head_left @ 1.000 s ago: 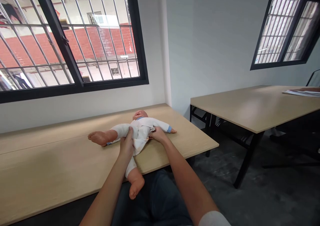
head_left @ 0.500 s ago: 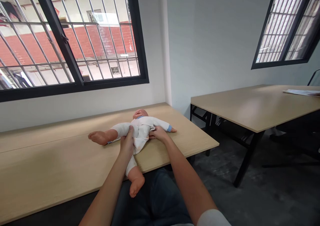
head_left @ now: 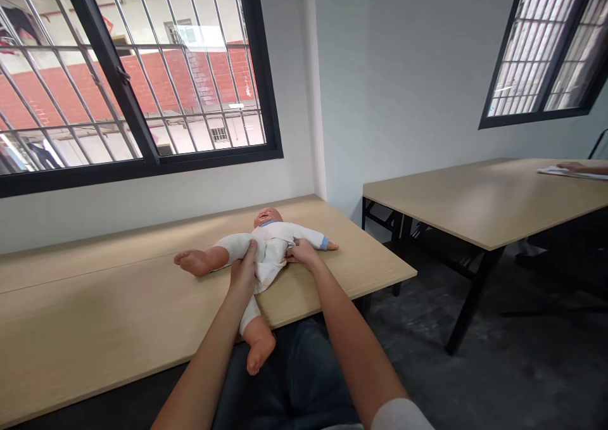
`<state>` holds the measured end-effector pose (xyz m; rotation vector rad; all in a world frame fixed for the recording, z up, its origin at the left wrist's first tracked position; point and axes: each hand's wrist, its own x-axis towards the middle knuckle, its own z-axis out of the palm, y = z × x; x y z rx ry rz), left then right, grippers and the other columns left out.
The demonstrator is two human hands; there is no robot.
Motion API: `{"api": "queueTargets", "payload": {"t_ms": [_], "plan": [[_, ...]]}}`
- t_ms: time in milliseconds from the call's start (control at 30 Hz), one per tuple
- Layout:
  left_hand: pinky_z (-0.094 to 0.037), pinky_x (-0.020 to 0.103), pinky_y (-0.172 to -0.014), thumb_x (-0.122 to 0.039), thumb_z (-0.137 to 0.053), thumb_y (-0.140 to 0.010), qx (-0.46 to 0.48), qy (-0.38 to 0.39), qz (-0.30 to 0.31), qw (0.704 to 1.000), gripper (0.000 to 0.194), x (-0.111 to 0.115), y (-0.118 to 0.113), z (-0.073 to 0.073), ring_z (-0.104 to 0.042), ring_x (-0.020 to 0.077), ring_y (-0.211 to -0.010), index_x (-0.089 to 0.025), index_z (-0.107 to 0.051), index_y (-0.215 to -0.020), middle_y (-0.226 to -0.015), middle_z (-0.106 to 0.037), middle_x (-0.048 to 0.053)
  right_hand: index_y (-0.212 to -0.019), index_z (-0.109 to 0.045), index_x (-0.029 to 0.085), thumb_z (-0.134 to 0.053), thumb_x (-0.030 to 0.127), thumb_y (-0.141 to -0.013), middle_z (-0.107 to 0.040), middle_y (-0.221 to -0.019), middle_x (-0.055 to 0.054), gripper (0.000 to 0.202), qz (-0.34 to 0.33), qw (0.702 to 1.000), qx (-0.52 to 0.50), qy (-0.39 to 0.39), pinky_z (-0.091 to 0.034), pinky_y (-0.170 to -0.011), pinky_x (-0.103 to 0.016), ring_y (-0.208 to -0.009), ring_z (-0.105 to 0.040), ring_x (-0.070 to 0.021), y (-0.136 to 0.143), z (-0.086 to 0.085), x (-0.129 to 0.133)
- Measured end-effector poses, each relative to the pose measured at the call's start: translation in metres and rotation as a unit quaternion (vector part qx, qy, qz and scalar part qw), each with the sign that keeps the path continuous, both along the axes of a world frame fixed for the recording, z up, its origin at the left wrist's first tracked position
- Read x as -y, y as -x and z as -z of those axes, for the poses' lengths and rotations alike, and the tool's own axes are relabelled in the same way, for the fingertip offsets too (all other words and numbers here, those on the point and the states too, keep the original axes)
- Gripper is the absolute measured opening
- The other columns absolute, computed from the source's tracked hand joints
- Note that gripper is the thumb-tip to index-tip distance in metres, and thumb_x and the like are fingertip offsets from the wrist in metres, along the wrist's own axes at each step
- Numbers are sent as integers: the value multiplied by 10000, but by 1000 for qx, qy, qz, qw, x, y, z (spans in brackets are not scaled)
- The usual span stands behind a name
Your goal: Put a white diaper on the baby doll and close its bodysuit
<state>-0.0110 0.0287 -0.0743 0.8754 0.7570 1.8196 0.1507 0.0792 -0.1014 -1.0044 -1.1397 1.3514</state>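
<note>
A baby doll (head_left: 273, 249) in white clothes with blue cuffs and collar lies on its back on the wooden table (head_left: 142, 316). Its head points to the wall, and one leg hangs over the table's front edge. My left hand (head_left: 244, 270) is closed on the doll's white clothing at the hip, thumb on top. On the other side of the waist, my right hand (head_left: 301, 254) pinches the clothing at its edge. The fingertips of both hands are partly hidden by cloth.
A second table (head_left: 451, 196) stands to the right, with papers (head_left: 563, 172) on it and another person's hand (head_left: 582, 166) resting there. A barred window (head_left: 142, 69) is above my table. My table's right corner (head_left: 413, 273) juts out over the dark floor.
The doll's raised leg has shifted slightly right and down. Both my hands keep their hold. Another person's hand has come onto the papers at the far right.
</note>
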Motion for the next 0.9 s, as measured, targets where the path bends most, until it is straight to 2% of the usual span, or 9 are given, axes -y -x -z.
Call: {"api": "queueTargets", "payload": {"t_ms": [100, 233, 333, 633, 767, 900], "plan": [[-507, 423, -1055, -358, -832, -720, -9, 1, -4, 1000, 362, -1, 0, 1, -606, 290, -1231, -154, -728, -1001, -1212, -709, 111, -751, -608, 156, -666, 19, -696, -650, -734, -15, 158, 15, 1000, 6, 1, -590, -690, -303, -701, -660, -156, 0, 1, -1], [-499, 427, -1065, -372, -827, -723, -20, -1, -7, 1000, 379, -2, 1, 2, -600, 288, -1240, -158, -727, -1020, -1237, -698, 110, -876, -630, 126, -671, 146, -858, -657, -810, -3, 50, 20, 999, 33, -1, -582, -682, -289, -710, -650, -123, -1, 3, -1], [-502, 422, -1062, -372, -832, -713, -21, -3, -6, 1000, 394, -3, 1, 3, -595, 288, -1246, -165, -726, -1032, -1252, -692, 106, -937, -642, 118, -655, 220, -907, -670, -857, -10, 107, 16, 998, 54, -13, -575, -681, -287, -718, -648, -117, -1, 3, 1], [-482, 455, -1079, -381, -832, -712, -23, -17, 0, 1000, 409, -4, 2, 5, -582, 310, -1259, -163, -726, -1041, -1254, -690, 105, -873, -692, 134, -691, 148, -716, -727, -817, -69, 158, -21, 996, 70, -50, -570, -646, -285, -704, -666, -181, -4, -2, 5], [-460, 464, -1096, -385, -828, -719, -45, -12, -11, 999, 426, -5, 3, 7, -591, 302, -1249, -163, -721, -1066, -1273, -679, 109, -811, -674, 147, -669, 117, -674, -703, -718, -61, 140, -2, 996, 78, -53, -544, -587, -287, -626, -635, -176, -7, 0, 2], [-427, 431, -1129, -341, -833, -713, -63, -11, -20, 998, 381, -5, 3, 7, -556, 281, -1291, -169, -726, -1036, -1258, -688, 94, -744, -633, 175, -678, 154, -684, -661, -636, -45, 78, 25, 996, 70, -56, -494, -531, -255, -587, -592, -158, -11, 1, -1]]}}
